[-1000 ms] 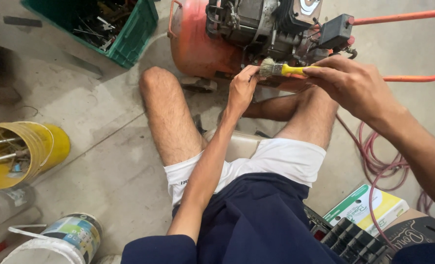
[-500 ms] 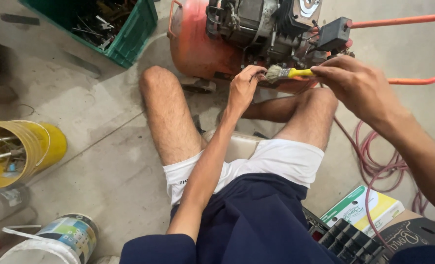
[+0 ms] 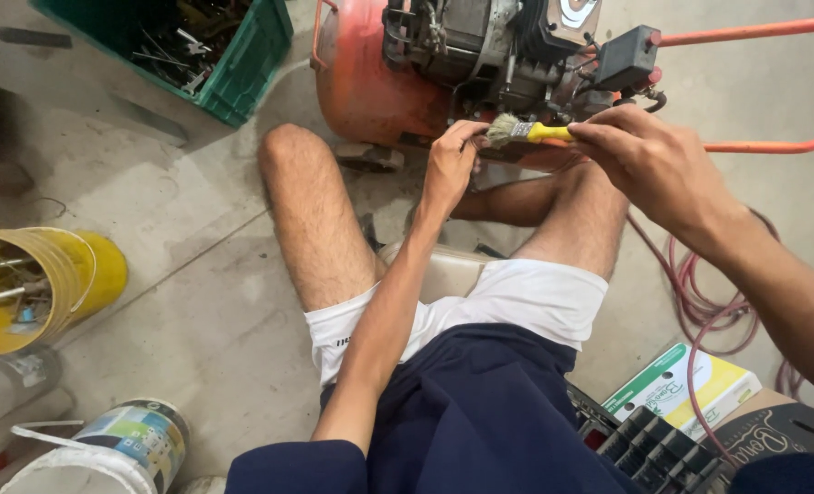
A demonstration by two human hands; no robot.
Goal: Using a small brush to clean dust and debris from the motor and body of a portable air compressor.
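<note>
I sit on the floor with an orange air compressor [image 3: 370, 87] between my knees, its dark motor [image 3: 498, 46] on top. My right hand [image 3: 649, 160] grips the yellow handle of a small paintbrush [image 3: 530, 132], bristles pointing left. My left hand [image 3: 451, 165] pinches something small at the bristle tip; what it is stays hidden by the fingers. Both hands hover just in front of the compressor's lower side.
A green crate [image 3: 242, 64] of metal tools stands at the back left. A yellow bucket [image 3: 77, 274] lies on its side at left, a paint can [image 3: 132, 444] below it. Red hose [image 3: 700, 302], a green and yellow box [image 3: 690, 389] and a black case [image 3: 654, 448] lie at right.
Both hands and the brush have stayed together near the compressor; the view has shifted slightly, and the brush now sits a little lower against the machine.
</note>
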